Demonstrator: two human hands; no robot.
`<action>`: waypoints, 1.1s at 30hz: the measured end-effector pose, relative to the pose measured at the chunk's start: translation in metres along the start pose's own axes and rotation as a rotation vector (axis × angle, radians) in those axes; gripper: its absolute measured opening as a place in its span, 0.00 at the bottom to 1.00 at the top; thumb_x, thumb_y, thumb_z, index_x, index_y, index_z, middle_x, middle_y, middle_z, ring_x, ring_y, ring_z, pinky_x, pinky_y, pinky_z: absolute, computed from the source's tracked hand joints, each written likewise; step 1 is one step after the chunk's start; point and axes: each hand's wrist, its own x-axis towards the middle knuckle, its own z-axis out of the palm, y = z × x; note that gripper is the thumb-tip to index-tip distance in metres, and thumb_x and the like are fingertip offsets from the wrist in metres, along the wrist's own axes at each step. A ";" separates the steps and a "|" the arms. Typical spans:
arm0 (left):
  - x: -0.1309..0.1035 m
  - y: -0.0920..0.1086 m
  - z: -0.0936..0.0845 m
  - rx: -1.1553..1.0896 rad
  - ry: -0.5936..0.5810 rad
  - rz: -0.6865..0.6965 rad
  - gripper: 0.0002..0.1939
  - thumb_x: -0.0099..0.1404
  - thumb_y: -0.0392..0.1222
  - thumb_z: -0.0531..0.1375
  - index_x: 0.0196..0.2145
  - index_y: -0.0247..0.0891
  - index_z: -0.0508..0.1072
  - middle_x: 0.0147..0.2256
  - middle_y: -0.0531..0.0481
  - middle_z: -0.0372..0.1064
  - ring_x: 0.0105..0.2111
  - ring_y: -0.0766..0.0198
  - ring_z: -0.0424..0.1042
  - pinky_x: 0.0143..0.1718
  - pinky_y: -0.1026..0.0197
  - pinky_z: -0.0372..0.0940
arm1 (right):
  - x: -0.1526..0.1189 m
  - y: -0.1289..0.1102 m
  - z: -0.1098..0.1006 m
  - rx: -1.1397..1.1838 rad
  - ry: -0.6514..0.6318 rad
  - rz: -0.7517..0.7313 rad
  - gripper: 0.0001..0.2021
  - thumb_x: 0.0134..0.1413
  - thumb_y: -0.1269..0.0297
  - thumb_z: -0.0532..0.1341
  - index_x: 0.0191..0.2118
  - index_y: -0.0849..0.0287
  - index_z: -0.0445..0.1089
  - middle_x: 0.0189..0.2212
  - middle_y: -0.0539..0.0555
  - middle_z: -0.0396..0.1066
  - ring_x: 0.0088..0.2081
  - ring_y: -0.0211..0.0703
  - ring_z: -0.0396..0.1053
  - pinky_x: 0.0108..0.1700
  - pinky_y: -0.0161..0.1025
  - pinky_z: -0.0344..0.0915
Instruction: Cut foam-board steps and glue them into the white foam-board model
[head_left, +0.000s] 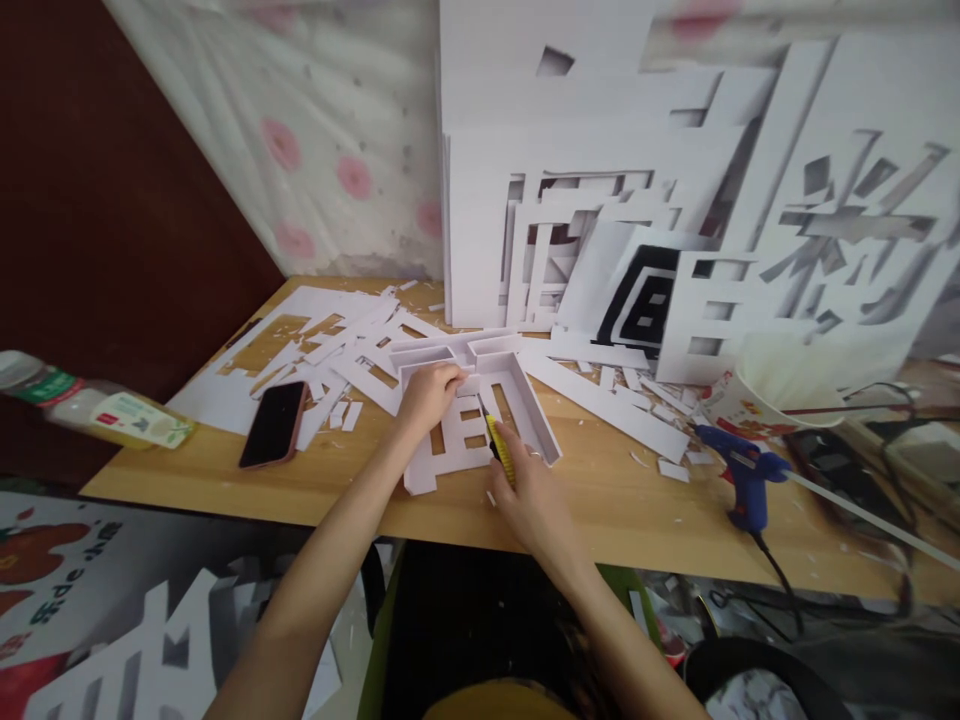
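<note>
A white foam board character (466, 462), with cut-out windows and upright walls along some edges, lies on the wooden table before me. My right hand (529, 490) is closed around a yellow utility knife (501, 450), its blade pointing away from me over the character's middle. With fingers pinched together, my left hand (429, 400) is at the upper middle of the character, on a small white strip (469, 384). How firmly the strip is gripped is partly hidden by the fingers.
A phone (275, 425) and a plastic bottle (97, 400) lie left among white scraps (352, 350). At right are a blue glue gun (742, 475) with its cord and a paper bucket (750, 400). Cut foam sheets (480, 90) lean against the back curtain.
</note>
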 end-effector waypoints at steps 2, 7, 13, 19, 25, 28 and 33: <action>0.000 0.001 0.000 -0.001 0.001 -0.006 0.10 0.67 0.34 0.57 0.32 0.40 0.78 0.36 0.49 0.79 0.38 0.57 0.76 0.42 0.57 0.67 | 0.003 -0.001 0.001 -0.017 -0.011 0.012 0.27 0.63 0.65 0.49 0.67 0.62 0.57 0.46 0.66 0.74 0.44 0.57 0.74 0.44 0.49 0.67; -0.001 0.003 -0.001 -0.013 0.004 -0.017 0.09 0.67 0.35 0.57 0.34 0.40 0.78 0.37 0.49 0.79 0.38 0.57 0.76 0.41 0.56 0.67 | 0.007 0.001 0.005 -0.017 -0.012 0.015 0.27 0.63 0.65 0.49 0.67 0.61 0.57 0.44 0.66 0.74 0.44 0.57 0.73 0.44 0.48 0.66; -0.001 0.004 -0.001 -0.030 -0.001 -0.015 0.09 0.66 0.33 0.58 0.32 0.38 0.77 0.36 0.46 0.79 0.37 0.57 0.76 0.41 0.56 0.67 | 0.010 0.002 0.008 0.008 -0.023 0.011 0.28 0.63 0.66 0.49 0.68 0.61 0.56 0.44 0.66 0.74 0.43 0.57 0.73 0.43 0.47 0.66; -0.001 0.005 -0.001 -0.038 0.003 -0.013 0.09 0.67 0.34 0.57 0.33 0.38 0.77 0.36 0.47 0.79 0.36 0.58 0.75 0.40 0.57 0.67 | 0.009 0.001 0.008 0.024 -0.026 0.015 0.28 0.62 0.67 0.50 0.68 0.61 0.55 0.46 0.66 0.74 0.44 0.57 0.74 0.44 0.47 0.67; -0.001 0.003 -0.001 -0.053 0.005 -0.017 0.09 0.66 0.33 0.57 0.30 0.38 0.76 0.33 0.48 0.78 0.34 0.59 0.75 0.39 0.57 0.67 | 0.011 0.004 0.012 0.031 -0.007 0.006 0.28 0.63 0.64 0.49 0.67 0.63 0.56 0.46 0.67 0.73 0.47 0.57 0.73 0.46 0.49 0.67; -0.001 0.002 -0.001 -0.060 0.003 -0.014 0.09 0.65 0.33 0.57 0.29 0.38 0.76 0.33 0.49 0.78 0.34 0.58 0.75 0.39 0.58 0.67 | 0.011 0.005 0.015 0.027 0.019 0.001 0.28 0.63 0.64 0.48 0.67 0.63 0.56 0.46 0.66 0.73 0.46 0.56 0.73 0.46 0.49 0.68; 0.000 0.001 0.000 -0.073 -0.008 -0.005 0.10 0.65 0.32 0.56 0.28 0.38 0.75 0.32 0.49 0.78 0.33 0.59 0.75 0.38 0.58 0.66 | 0.011 0.004 0.019 0.006 0.023 0.004 0.28 0.63 0.64 0.47 0.67 0.63 0.55 0.50 0.68 0.72 0.46 0.57 0.73 0.44 0.50 0.69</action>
